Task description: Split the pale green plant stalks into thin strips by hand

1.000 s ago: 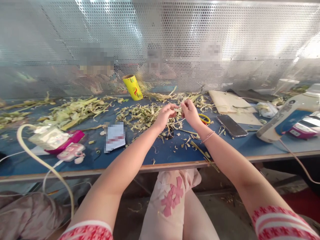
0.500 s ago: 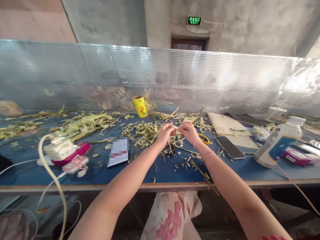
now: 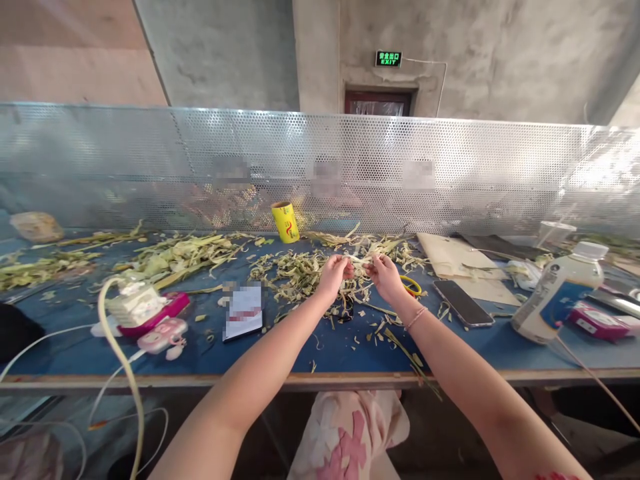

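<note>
Over the middle of the blue table, my left hand (image 3: 336, 275) and my right hand (image 3: 385, 275) are raised a short way apart. A thin pale plant strip (image 3: 359, 261) stretches between them, pinched in the fingertips of both. Beneath and behind lies a heap of shredded green and yellowish plant scraps (image 3: 295, 270). A yellow ring (image 3: 411, 287), perhaps a tape roll or a scissor handle, lies just right of my right hand. Small loose bits are scattered on the table in front of my wrists.
A phone with a lit screen (image 3: 243, 312) lies left, a dark phone (image 3: 463, 303) right. Farther right stands a bottle (image 3: 560, 293). A yellow tube (image 3: 285, 222) stands near the perforated metal screen (image 3: 280, 153). A power strip (image 3: 155, 313) with cables sits left; cardboard (image 3: 440, 257) lies right.
My hands have moved slightly apart, and the pale strip between them now shows more clearly. The whole view has shifted a little, with the scene sitting lower.
</note>
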